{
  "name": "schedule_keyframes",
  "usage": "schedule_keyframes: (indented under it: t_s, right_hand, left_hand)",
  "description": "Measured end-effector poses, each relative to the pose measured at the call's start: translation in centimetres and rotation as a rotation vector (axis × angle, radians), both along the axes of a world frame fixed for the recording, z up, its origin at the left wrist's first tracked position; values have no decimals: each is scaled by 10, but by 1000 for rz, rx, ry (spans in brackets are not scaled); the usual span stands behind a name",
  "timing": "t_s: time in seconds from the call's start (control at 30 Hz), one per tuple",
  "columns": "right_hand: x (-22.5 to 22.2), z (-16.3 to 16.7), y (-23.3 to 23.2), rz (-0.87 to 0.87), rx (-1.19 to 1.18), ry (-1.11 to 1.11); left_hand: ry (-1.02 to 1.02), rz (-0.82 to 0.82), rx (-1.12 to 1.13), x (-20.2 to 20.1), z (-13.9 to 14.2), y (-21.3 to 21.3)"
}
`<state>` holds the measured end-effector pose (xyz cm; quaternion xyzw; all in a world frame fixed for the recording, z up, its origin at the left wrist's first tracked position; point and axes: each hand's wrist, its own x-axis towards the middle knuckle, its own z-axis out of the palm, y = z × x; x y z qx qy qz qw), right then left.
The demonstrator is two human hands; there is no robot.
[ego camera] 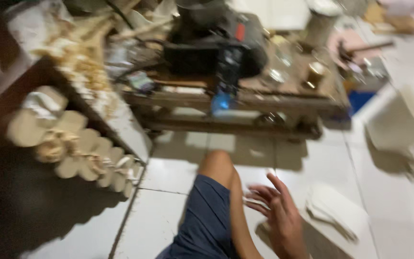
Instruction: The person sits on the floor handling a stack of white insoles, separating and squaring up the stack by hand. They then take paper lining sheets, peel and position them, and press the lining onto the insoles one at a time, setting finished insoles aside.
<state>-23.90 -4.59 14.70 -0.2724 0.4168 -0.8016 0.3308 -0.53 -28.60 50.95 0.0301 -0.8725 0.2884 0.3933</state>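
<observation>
Right hand (280, 218): open, fingers spread and empty, hovering low over the floor just left of the stack of flat pale cut-outs (334, 213)
Left hand: out of frame; its grip cannot be told
Stack of flat pale cut-outs: thin, off-white sheets with curved edges, loosely fanned on the white floor tiles (168, 172), just beside the fingertips but apart from them
Handling note: such thin sheets look best lifted by sliding the fingers under the nearest edge and pinching lightly, since a hard squeeze would likely bend or split them
Knee (219, 165): bare, bent, above dark blue shorts (207, 220); the person sits on the floor
Row of rounded wooden pieces (80, 153): light, scalloped shapes lined up at left, with curled pale shavings among them
Low wooden bench (245, 103): rough brown planks carrying a dark machine (216, 43); details are blurred
White plastic tub (403, 120): smooth, at the right edge
Image quality: motion blur hides fine texture
</observation>
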Motion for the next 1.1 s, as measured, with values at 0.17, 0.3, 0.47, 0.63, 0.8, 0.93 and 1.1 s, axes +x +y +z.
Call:
schedule_keyframes:
  t_s: [0.17,0.3,0.47,0.63,0.8,0.93,1.1]
  right_hand:
    - [4,10,34,196,-259,-511]
    - [5,-26,82,-131,-94,-530]
    - [19,-77,126,-371,-169,-584]
    - [25,-89,142,-562,-124,-537]
    - [26,-82,148,-653,-54,-552]
    - [34,-74,146,-687,32,-496]
    - [41,-54,141,-718,87,-474]
  left_hand:
    - [-319,-556,73,-65,-155,78]
    - [-383,-811,372,-95,-300,88]
    - [-341,-885,1668,-127,-395,103]
    - [-529,-622,2938,-171,-419,125]
    - [-747,-847,2844,-177,-439,120]
    - [-772,-954,2901,-176,-441,112]
    - [-785,-858,2944,-173,-435,105]
